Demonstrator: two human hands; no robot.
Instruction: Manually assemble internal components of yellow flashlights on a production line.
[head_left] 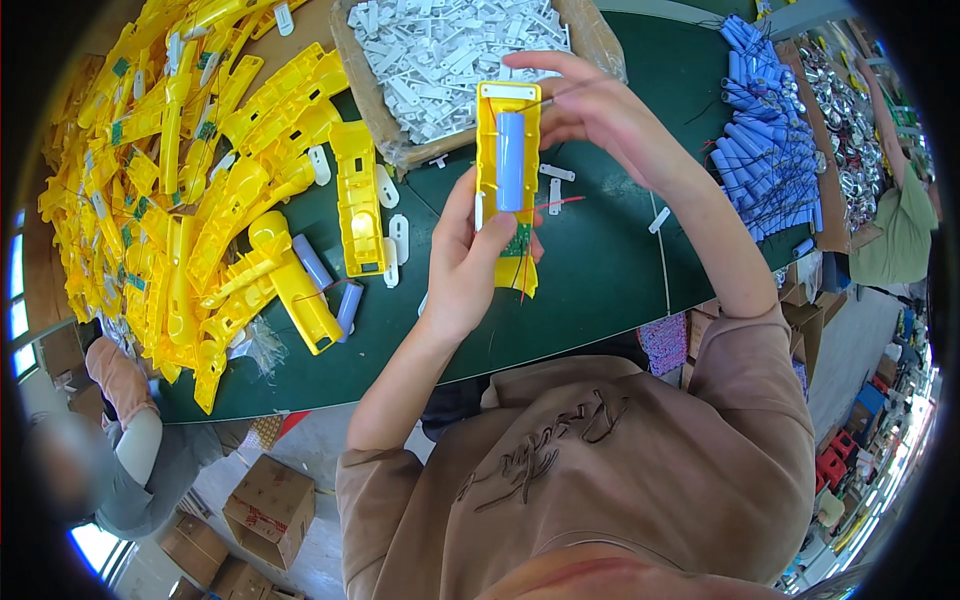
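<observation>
My left hand (465,265) grips a yellow plastic housing (508,120) from below, holding it upright above the green table (600,270). A pale blue cylindrical battery cell (510,160) sits in the housing, with a small green circuit board and thin red wires near its lower end. My right hand (595,105) curls around the housing's upper right corner, fingers pinching a thin wire at its top.
A big heap of yellow housings (180,180) covers the table's left. A cardboard box of white plastic clips (450,50) stands behind. Blue wired cells (765,150) lie at right. Other people sit at far right (900,230) and lower left (130,440). Cartons (265,505) stand on the floor.
</observation>
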